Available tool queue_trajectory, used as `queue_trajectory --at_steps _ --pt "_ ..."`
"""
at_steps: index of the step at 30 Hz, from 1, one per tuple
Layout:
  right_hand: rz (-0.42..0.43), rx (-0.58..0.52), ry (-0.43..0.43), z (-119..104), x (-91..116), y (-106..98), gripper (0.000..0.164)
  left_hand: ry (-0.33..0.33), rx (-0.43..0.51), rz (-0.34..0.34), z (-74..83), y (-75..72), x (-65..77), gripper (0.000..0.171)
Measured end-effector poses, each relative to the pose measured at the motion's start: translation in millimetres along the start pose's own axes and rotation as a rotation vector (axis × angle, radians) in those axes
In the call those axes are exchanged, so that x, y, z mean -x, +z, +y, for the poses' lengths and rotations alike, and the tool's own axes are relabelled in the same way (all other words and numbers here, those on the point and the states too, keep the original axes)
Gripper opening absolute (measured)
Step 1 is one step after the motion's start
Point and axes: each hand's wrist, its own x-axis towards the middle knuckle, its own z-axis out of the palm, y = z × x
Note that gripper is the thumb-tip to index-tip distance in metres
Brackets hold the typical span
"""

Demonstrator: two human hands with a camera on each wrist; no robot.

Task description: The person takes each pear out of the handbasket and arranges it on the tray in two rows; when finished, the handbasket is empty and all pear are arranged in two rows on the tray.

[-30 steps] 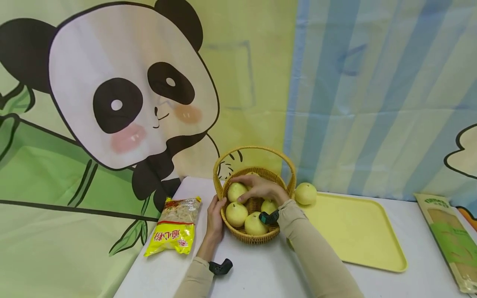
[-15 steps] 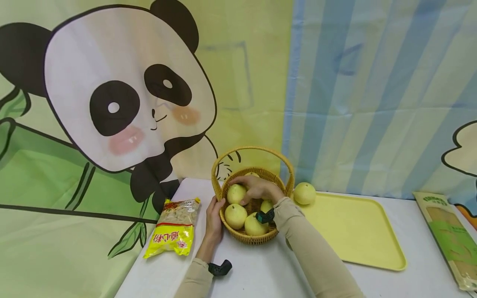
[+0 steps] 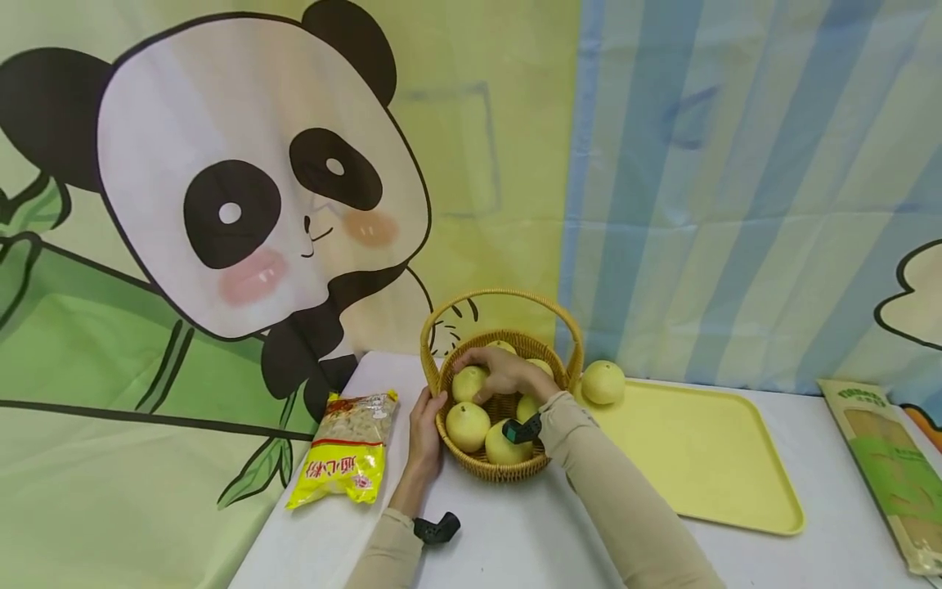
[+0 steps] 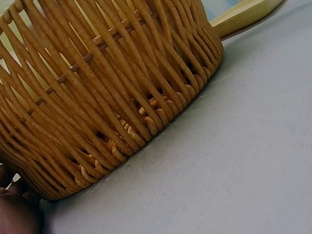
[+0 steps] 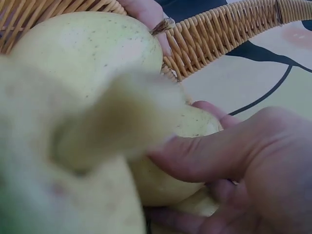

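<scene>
A round wicker basket (image 3: pixel 497 472) with a tall arched handle stands on the white table and holds several pale yellow pears (image 3: pixel 467 426). My left hand (image 3: pixel 424 433) grips the basket's left side near the handle's base; its fingertips show over the rim in the right wrist view. Reaching into the basket from the right, my right hand (image 3: pixel 504 372) has thumb and fingers round a pear (image 3: pixel 468 383) at the left inside. That same pear (image 5: pixel 161 187) sits between thumb and fingers in the right wrist view, partly hidden by a blurred pear stem up close.
Just right of the basket, one more pear (image 3: pixel 603 382) sits at the corner of a yellow tray (image 3: pixel 706 450). A yellow food bag (image 3: pixel 344 448) lies on the left. At the far right is a long green-and-beige packet (image 3: pixel 883 474). A printed panda curtain (image 3: pixel 500 164) hangs behind.
Both hands stay at the basket. The right hand has shifted only slightly, and a pear behind its wrist shows more now.
</scene>
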Motion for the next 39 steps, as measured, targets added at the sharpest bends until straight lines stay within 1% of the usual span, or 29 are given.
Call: queue_trajectory --at_steps 5,11,13,16,21,25,31,35,39 --pt "0.043 -0.036 -0.034 -3.2 7.0 -3.5 0.066 0.002 0.010 -0.007 -1.5 0.2 1.0 0.041" --pt "0.124 -0.019 -0.059 -3.5 11.5 -10.5 0.062 0.002 -0.004 0.005 -3.9 -3.1 -2.3 0.042" --pt "0.146 -0.028 -0.072 -2.2 12.9 -13.0 0.061 0.003 -0.008 0.007 -4.7 -3.4 -2.3 0.043" --pt "0.163 -0.060 -0.113 -2.6 17.4 -18.6 0.061 0.008 -0.006 0.007 -5.1 -2.9 -2.4 0.043" --pt "0.154 -0.049 -0.179 -4.2 28.5 -28.6 0.057 0.004 -0.002 0.000 -5.8 -2.4 -3.5 0.044" --pt "0.110 -0.035 -0.203 -3.5 36.2 -32.3 0.057 0.006 0.006 0.002 -5.1 -3.5 -5.0 0.044" --pt "0.083 -0.049 -0.199 1.3 42.4 -27.7 0.055 0.006 0.015 0.004 0.3 -3.0 -2.8 0.044" --pt "0.069 -0.075 -0.204 -0.2 43.9 -22.5 0.059 -0.001 0.021 -0.002 1.9 -1.9 -0.4 0.044" --pt "0.094 -0.084 -0.220 -3.3 46.7 -19.4 0.061 -0.001 0.010 -0.007 1.5 -0.4 0.3 0.045"
